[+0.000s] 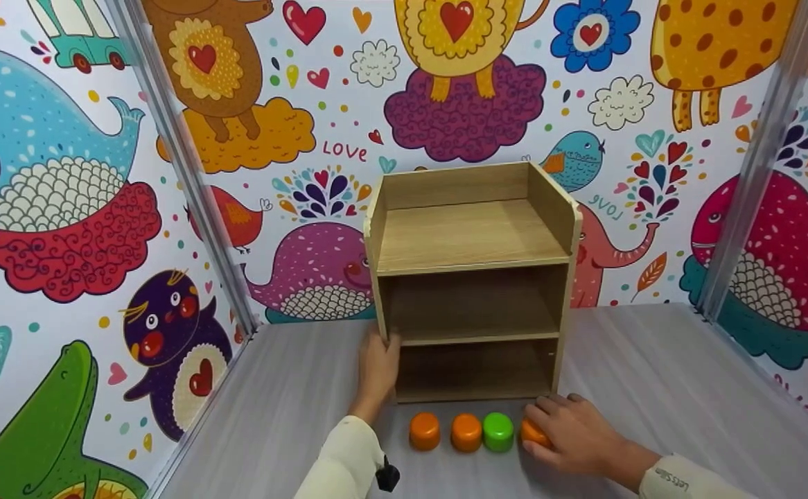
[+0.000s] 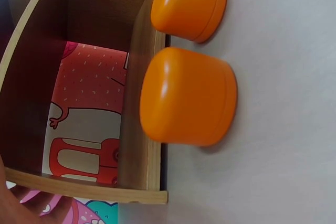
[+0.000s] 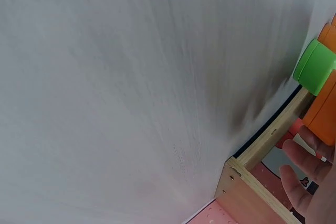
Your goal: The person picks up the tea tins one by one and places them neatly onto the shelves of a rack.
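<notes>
A small wooden shelf unit stands on the table, its openings facing me. My left hand grips its left side panel near the bottom; in the left wrist view the fingers lie along the panel's outer side. In front stand a row of small, rounded containers, each with a seam near its base: an orange one on the left, another orange one, then a green one. At the right end, my right hand holds a further orange container between thumb and fingers, partly covering it.
Printed panels with cartoon animals enclose the back and sides, joined by metal posts. Grey table surface extends left and right of the shelf. A small black piece hangs at the left wrist.
</notes>
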Action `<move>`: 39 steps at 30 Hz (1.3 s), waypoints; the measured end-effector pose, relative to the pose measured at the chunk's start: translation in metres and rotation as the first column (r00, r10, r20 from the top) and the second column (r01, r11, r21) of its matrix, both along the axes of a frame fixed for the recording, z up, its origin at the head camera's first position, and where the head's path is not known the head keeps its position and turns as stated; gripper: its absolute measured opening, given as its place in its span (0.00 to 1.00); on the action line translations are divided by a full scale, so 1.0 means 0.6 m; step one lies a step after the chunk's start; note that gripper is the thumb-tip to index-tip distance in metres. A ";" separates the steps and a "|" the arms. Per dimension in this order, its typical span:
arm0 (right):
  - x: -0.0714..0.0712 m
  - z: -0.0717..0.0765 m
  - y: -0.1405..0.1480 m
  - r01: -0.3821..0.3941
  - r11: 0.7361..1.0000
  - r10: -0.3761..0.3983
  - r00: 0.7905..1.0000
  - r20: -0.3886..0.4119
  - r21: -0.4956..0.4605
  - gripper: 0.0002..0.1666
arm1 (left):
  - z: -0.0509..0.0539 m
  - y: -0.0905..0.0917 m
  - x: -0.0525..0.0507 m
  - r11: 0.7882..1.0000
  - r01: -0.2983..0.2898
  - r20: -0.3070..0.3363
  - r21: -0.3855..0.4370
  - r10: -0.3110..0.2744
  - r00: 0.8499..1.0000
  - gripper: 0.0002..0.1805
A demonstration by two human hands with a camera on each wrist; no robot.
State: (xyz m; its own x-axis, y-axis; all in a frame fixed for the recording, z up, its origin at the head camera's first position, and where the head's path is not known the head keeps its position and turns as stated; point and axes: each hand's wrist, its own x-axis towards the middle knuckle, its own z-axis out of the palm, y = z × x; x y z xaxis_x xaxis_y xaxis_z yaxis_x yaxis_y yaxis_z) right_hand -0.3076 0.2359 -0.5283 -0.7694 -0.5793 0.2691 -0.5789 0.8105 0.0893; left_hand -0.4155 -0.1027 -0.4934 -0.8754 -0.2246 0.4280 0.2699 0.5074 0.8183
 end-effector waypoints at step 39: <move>-0.004 0.035 -0.003 -0.033 0.999 0.034 0.997 -0.065 0.010 0.22 | -0.002 0.002 0.001 1.000 0.002 -0.009 0.023 -0.001 1.000 0.17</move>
